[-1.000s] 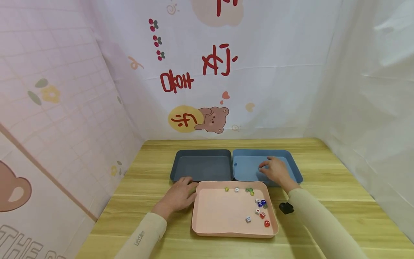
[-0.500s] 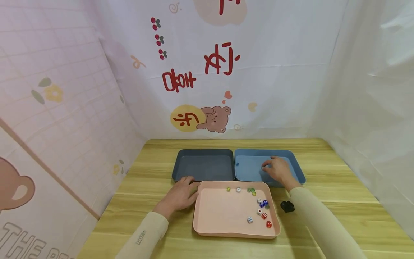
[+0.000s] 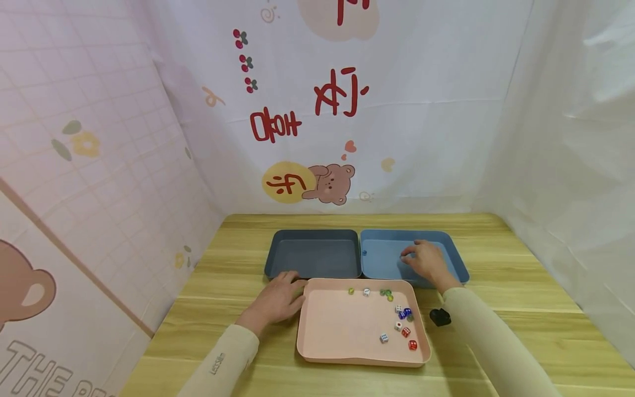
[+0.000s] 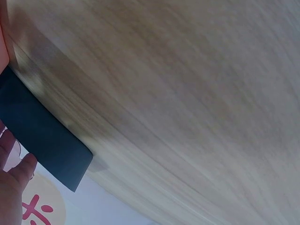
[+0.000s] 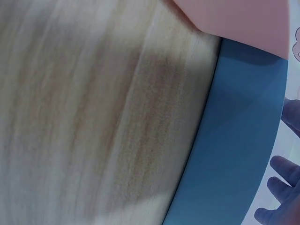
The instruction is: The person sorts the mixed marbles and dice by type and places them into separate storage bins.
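Note:
My left hand point(image 3: 280, 298) rests at the upper left corner of the pink tray point(image 3: 342, 358), fingers relaxed, reaching toward the dark grey tray point(image 3: 317, 259). My right hand point(image 3: 425, 262) hovers over the light blue tray point(image 3: 382, 267), thumb and forefinger tips close together. Whether something tiny sits between them is too small to tell. A small blue bead-like piece point(image 3: 364, 252) lies near that tray's left wall. Inside the pink tray are white dice point(image 3: 384, 338), red dice point(image 3: 413, 345), blue dice point(image 3: 408, 312) and small green and yellow pieces point(image 3: 386, 293).
The grey and blue trays stand side by side behind the pink one on a wooden table point(image 3: 516, 298). A small black object point(image 3: 439, 317) lies under the right forearm. Printed white sheets point(image 3: 421, 110) hang at the back and both sides.
The head view has shifted slightly. Both hands keep nearly the same places over the trays, and the dice and small pieces have not visibly moved.

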Action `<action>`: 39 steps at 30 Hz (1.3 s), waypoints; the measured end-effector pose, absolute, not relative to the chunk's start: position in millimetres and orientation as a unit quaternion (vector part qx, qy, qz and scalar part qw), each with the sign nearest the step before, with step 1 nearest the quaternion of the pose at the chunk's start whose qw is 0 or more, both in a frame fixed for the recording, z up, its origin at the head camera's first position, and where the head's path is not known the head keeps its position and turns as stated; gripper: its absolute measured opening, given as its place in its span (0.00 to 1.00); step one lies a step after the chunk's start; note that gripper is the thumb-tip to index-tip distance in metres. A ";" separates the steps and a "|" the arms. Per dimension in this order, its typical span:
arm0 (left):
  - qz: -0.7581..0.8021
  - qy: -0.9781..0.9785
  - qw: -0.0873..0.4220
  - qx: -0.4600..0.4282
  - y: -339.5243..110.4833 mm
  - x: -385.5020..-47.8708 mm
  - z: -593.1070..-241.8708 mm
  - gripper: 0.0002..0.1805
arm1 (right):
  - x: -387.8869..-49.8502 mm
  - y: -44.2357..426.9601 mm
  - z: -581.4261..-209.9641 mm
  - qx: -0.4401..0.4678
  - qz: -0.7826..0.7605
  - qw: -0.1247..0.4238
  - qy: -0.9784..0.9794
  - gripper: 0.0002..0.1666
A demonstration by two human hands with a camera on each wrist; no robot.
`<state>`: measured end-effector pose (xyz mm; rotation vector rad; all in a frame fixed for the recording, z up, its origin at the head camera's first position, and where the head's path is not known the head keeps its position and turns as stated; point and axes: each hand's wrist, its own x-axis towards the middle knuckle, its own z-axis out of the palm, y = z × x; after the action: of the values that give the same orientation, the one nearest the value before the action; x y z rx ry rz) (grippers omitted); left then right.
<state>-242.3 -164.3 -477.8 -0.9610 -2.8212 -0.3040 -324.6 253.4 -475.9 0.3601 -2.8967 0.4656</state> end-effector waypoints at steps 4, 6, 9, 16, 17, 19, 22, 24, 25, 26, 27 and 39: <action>-0.097 -0.940 0.072 -0.320 -163.2 -242.2 -477.5 0.20 | -324.5 253.4 -477.6 0.126 0.161 0.098 -0.974 0.11; -0.095 -0.940 0.070 -0.319 -163.0 -242.2 -477.6 0.20 | -324.6 253.3 -478.6 0.131 0.163 0.102 -0.973 0.13; -0.094 -0.942 0.068 -0.316 -163.3 -242.0 -477.5 0.21 | -324.6 252.7 -479.4 0.139 0.170 0.108 -0.970 0.14; -0.101 -0.940 0.070 -0.319 -162.9 -243.0 -477.5 0.21 | -321.6 255.5 -476.0 0.138 0.182 0.118 -0.966 0.13; -0.103 -0.939 0.070 -0.320 -162.8 -243.3 -477.5 0.21 | -321.5 256.1 -475.7 0.139 0.181 0.119 -0.966 0.13; -0.103 -0.939 0.068 -0.320 -162.9 -243.7 -477.8 0.21 | -320.7 256.6 -475.6 0.141 0.180 0.119 -0.966 0.12; -0.104 -0.939 0.065 -0.320 -163.0 -243.3 -476.8 0.21 | -318.6 255.8 -476.0 0.145 0.182 0.117 -0.965 0.12; -0.103 -0.940 0.064 -0.319 -163.2 -242.8 -476.2 0.21 | -316.5 254.2 -475.9 0.145 0.184 0.116 -0.965 0.12; -0.103 -0.939 0.066 -0.321 -162.8 -243.0 -475.9 0.20 | -315.1 253.9 -476.0 0.143 0.187 0.117 -0.965 0.12; -0.105 -0.939 0.067 -0.322 -162.6 -243.3 -475.8 0.20 | -313.5 253.7 -475.6 0.142 0.191 0.118 -0.964 0.12; -0.104 -0.938 0.068 -0.323 -162.6 -243.7 -476.1 0.20 | -312.1 253.4 -475.5 0.142 0.194 0.121 -0.963 0.12; -0.105 -0.935 0.074 -0.330 -165.3 -244.7 -478.5 0.20 | -297.4 248.5 -475.4 0.159 0.231 0.139 -0.950 0.11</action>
<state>-244.7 -165.3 -478.5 -0.9903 -2.8065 -0.3145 -297.4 248.5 -475.4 0.4591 -2.7452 0.6687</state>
